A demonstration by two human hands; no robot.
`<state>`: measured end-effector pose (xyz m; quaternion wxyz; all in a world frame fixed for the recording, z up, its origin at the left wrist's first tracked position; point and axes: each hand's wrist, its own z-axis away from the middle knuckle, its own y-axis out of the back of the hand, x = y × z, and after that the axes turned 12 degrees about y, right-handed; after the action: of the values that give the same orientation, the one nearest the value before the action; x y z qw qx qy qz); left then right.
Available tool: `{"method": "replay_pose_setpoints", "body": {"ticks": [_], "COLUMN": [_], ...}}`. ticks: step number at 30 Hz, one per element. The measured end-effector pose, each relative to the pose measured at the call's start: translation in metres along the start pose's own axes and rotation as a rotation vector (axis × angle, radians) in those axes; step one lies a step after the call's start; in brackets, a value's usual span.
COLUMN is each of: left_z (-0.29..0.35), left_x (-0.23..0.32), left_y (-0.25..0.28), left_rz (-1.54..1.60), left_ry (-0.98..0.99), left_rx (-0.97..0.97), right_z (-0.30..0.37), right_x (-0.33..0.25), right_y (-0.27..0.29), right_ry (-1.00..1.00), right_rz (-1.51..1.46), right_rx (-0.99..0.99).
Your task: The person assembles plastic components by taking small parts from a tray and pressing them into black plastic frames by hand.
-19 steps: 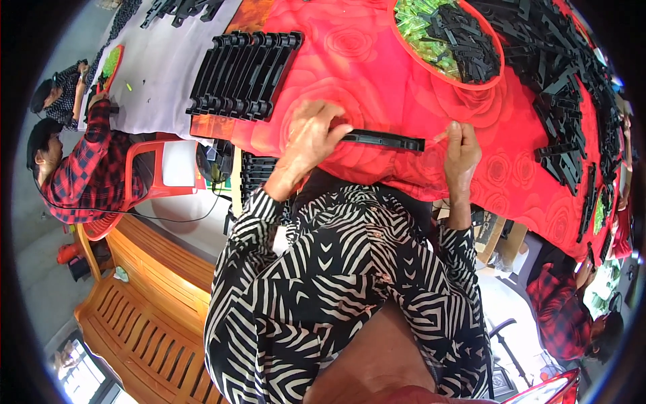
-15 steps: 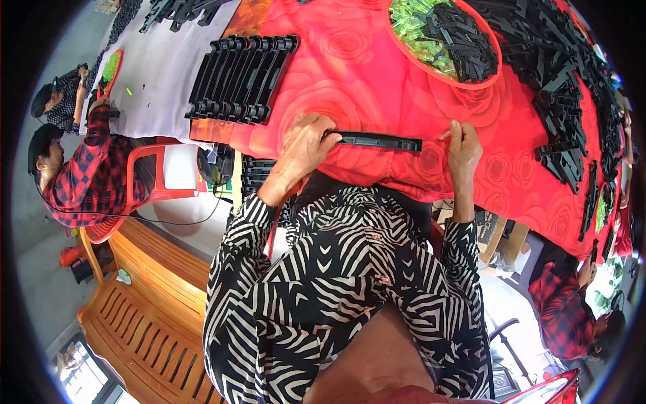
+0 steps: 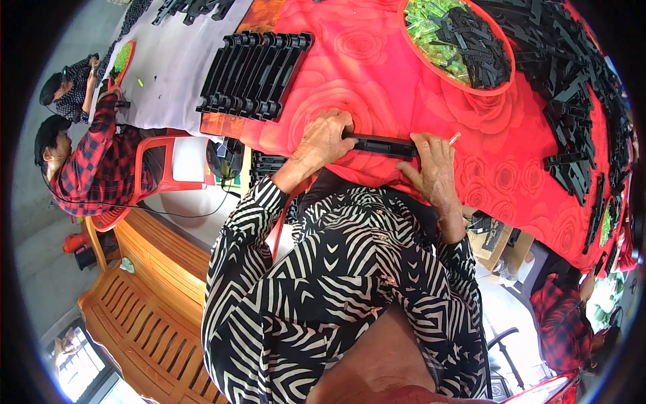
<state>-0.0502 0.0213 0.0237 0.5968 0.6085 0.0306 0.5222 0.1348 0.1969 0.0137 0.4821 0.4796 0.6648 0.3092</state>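
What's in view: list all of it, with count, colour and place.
tablecloth: 1, red, centre to right
long part: 1, black, over the tablecloth's near side
row of parts: several, black, left of centre
large basket: 1, red-rimmed, upper right
green pieces: many, green, in the basket
small pieces: many, black, same basket
loose parts: many, black, right side
table surface: 1, pale grey, upper left
chair: at least 1, red, left
bench: 1, orange-brown, lower left
other people: at least 3, dark or checked clothes, both sides
shirt: 1, black-and-white, lower centre
left grip: 1, bare, holding the long part's left end
right grip: 1, bare, at its right end
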Motion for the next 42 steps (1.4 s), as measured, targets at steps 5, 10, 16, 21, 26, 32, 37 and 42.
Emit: {"method": "replay_pose_setpoints", "body": {"ticks": [5,10,16,21,26,32,37,42], "left_z": [-0.004,0.001,0.009,0.017,0.021,0.031,0.036,0.041], "left_x": [-0.008,-0.012,-0.006,-0.002,-0.005,-0.004,0.004,0.011], "left_y": [-0.005,-0.005,0.000,0.008,0.016,0.019,0.031,0.027], "left_rz": [0.287,0.478,0.544,0.655,0.673,0.664,0.465,0.557], "left_ry": [0.058,0.012,0.040,0.032,-0.053,-0.066,-0.071,-0.018], "left_rx": [-0.207,-0.372,-0.385,-0.489,-0.527,-0.484,-0.381,-0.303], "right_z": [-0.003,-0.021,-0.033,-0.033,-0.040,-0.045,-0.049,-0.051], "right_x": [0.013,0.005,0.002,-0.006,-0.014,-0.018,-0.014,-0.011], "right_y": [0.000,0.022,0.037,0.044,0.052,0.051,0.048,0.047], "right_ry": [0.076,0.224,0.274,0.295,0.337,0.355,0.385,0.382], "right_rz": [0.017,0.106,0.076,0.029,0.054,-0.037,-0.129,-0.151], "right_rx": [0.021,0.099,0.113,0.145,0.131,0.155,0.200,0.221]}}
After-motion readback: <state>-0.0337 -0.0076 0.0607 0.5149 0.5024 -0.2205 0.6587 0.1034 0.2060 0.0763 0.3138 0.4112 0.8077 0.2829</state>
